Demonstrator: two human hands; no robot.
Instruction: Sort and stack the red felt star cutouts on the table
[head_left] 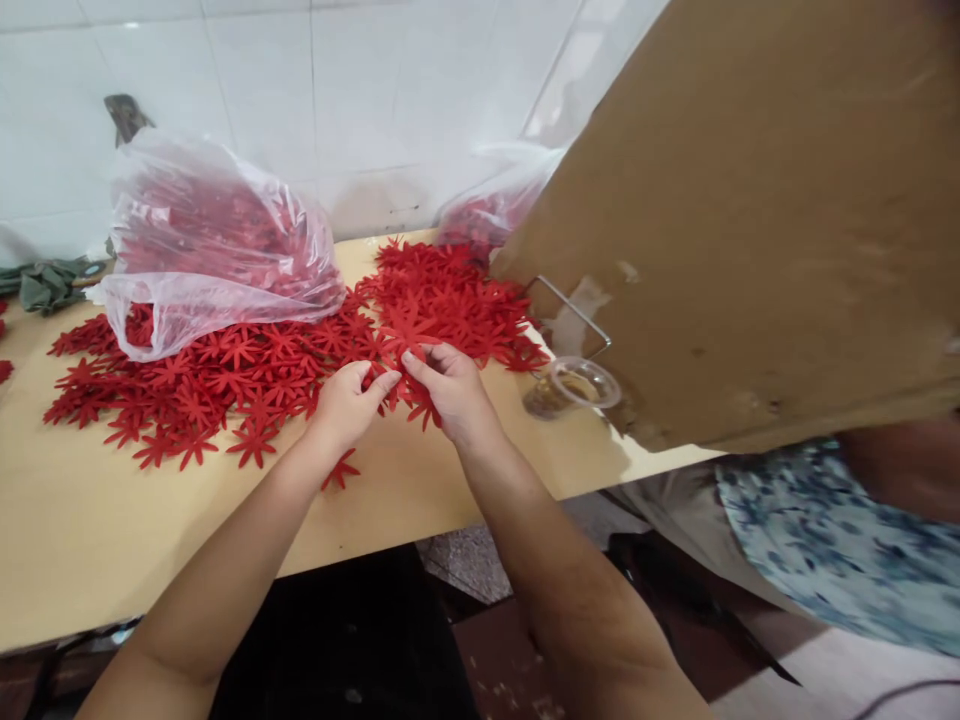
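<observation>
Both hands meet over a spread of red flower-shaped cutouts. Between the thumb and fingers of my right hand [450, 392] is a red flower cutout [409, 345], its narrow petals pointing away from me. My left hand [351, 400] is closed in a pinch just to the left, its thumb tip close to the right thumb. Red shows at its fingertips, but I cannot make out which piece it grips. A loose red pile [450, 290] lies right behind the hands, and a wider one [247, 380] stretches to the left. One single cutout [341, 470] rests below my left wrist.
A clear plastic bag [225, 250] full of red pieces sits on the left pile; another bag [495, 200] stands at the wall. A big cardboard sheet [750, 220] leans on the right beside a plastic cup [581, 385]. Another person's patterned clothing [840, 550] shows below it.
</observation>
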